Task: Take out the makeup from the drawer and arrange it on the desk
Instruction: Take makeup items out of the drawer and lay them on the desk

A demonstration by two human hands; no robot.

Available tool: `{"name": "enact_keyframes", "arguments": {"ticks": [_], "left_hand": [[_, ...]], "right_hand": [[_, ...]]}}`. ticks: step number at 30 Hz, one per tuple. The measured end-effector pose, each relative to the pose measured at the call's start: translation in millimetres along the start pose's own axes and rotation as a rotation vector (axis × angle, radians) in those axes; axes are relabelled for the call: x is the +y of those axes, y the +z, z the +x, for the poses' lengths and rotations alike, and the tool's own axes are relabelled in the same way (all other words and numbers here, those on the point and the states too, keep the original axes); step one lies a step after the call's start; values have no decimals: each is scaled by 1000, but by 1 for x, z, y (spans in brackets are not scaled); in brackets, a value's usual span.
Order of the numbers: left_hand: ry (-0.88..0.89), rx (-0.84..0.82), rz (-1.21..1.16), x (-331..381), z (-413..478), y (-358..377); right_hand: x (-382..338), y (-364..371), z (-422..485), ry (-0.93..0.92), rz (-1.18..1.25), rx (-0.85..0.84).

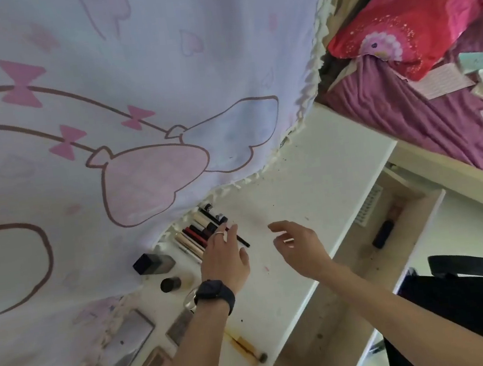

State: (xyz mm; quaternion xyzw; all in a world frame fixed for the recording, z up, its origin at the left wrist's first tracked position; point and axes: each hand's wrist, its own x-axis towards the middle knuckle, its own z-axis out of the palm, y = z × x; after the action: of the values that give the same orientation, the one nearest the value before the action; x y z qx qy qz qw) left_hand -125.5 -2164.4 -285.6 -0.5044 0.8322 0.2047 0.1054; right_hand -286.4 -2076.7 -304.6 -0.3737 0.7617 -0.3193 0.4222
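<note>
On the white desk (pixel 294 176) a row of lipsticks and pencils (pixel 196 234) lies side by side near the curtain hem. My left hand (pixel 223 259), with a watch and a ring, rests straight fingers on the right end of that row, by a thin black pencil (pixel 243 241). My right hand (pixel 298 245) hovers over the bare desk with relaxed fingers and holds nothing. The open drawer (pixel 414 210) on the right holds a dark tube (pixel 382 234) and a white lash tray (pixel 369 206).
A square foundation bottle (pixel 154 263), a small dark-capped bottle (pixel 170 284) and several flat palettes (pixel 133 337) sit further left. A brush (pixel 248 350) lies at the desk's front edge. A pink-print curtain (pixel 103 108) overhangs the desk; bed (pixel 439 116) and black chair (pixel 475 291) are right.
</note>
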Motion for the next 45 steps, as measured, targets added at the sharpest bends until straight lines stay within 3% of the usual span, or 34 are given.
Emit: {"name": "enact_keyframes", "arguments": {"ticks": [6, 10, 12, 16, 19, 24, 30, 35, 45], "left_hand": [[150, -32, -186, 79, -31, 46], [231, -110, -289, 133, -52, 84], [242, -179, -337, 156, -57, 103], [168, -391, -424, 186, -53, 144], [89, -466, -525, 201, -35, 171], [-45, -446, -627, 229, 17, 204], [-18, -433, -688, 271, 61, 251], [-61, -333, -686, 283, 71, 268], [-133, -482, -711, 263, 61, 263]], "right_hand": [[89, -68, -77, 186, -110, 50], [150, -94, -102, 119, -412, 30], [177, -103, -105, 14, -545, 97], [207, -125, -95, 101, -734, 114], [216, -144, -72, 108, -901, 42], [211, -184, -16, 152, -1063, -31], [229, -210, 55, 90, -1317, -164], [239, -211, 90, 154, -1397, -316], [236, -200, 98, 217, -1490, -387]]}}
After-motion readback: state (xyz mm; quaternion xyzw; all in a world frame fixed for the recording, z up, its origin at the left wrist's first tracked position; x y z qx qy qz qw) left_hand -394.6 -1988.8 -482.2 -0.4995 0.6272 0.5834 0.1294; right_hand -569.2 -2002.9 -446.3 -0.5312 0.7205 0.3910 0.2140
